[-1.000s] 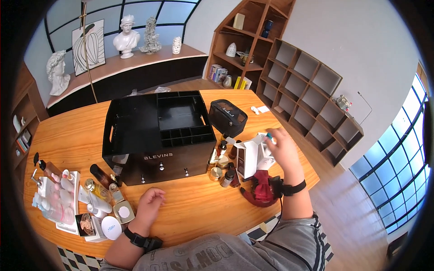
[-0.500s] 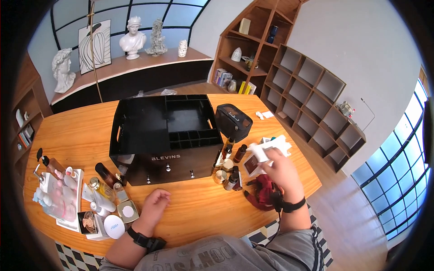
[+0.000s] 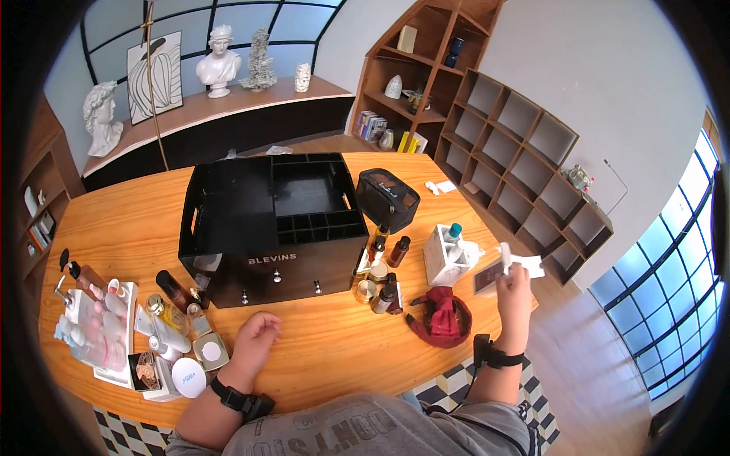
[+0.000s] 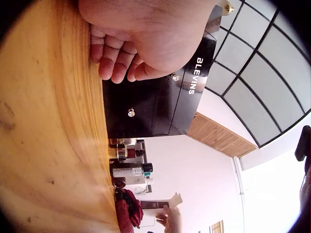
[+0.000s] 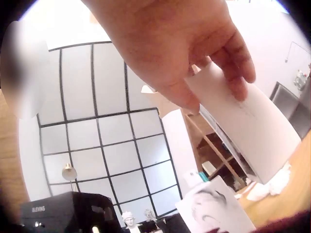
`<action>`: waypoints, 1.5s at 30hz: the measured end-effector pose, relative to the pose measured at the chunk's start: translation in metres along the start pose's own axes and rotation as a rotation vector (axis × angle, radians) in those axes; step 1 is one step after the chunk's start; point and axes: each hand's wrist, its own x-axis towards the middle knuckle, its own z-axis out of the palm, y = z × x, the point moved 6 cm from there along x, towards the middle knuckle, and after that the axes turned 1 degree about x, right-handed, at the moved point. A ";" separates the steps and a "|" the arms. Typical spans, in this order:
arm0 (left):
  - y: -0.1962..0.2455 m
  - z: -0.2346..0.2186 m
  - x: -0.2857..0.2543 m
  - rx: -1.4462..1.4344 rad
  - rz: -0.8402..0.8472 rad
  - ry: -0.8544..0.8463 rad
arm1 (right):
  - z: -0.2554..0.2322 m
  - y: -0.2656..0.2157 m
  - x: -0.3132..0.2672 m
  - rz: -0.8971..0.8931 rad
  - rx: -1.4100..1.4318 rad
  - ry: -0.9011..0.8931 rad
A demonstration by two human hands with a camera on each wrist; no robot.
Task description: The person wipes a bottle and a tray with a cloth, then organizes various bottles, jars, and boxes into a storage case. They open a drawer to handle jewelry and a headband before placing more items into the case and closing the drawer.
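Observation:
My right hand (image 3: 515, 292) pinches a white box with a dark printed panel (image 3: 487, 279) near the table's right edge. Its white end flaps stick out past my fingers. Thumb and fingers grip the box's edge in the right wrist view, where the white box (image 5: 252, 121) slants down. To its left stands a white container (image 3: 439, 262) with a teal-capped bottle (image 3: 454, 231) in it. A dark red bow headband (image 3: 441, 318) lies nearer me. My left hand (image 3: 256, 342) rests at the table, fingers loosely curled and holding nothing, before a black BLEVINS organizer (image 3: 258, 281).
Small bottles and jars (image 3: 380, 281) cluster at the organizer's right side. A black zip bag (image 3: 388, 199) sits behind them. On the left are a white tray (image 3: 131, 304) of toiletries and several cosmetics, including a round white compact (image 3: 188, 378).
My right hand has picked up the white box from in front of the teal-capped bottle and carried it right. The container and headband now show fully. My left hand has stayed put.

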 end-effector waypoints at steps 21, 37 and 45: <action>-0.005 0.000 0.003 -0.015 0.022 -0.008 | 0.002 -0.144 -0.002 -0.260 0.436 -0.276; -0.006 0.000 -0.001 0.051 -0.026 -0.011 | 0.109 -0.199 -0.046 -0.477 0.424 -0.820; -0.001 -0.001 -0.001 0.041 -0.011 -0.011 | 0.116 -0.187 -0.057 -0.531 0.255 -0.973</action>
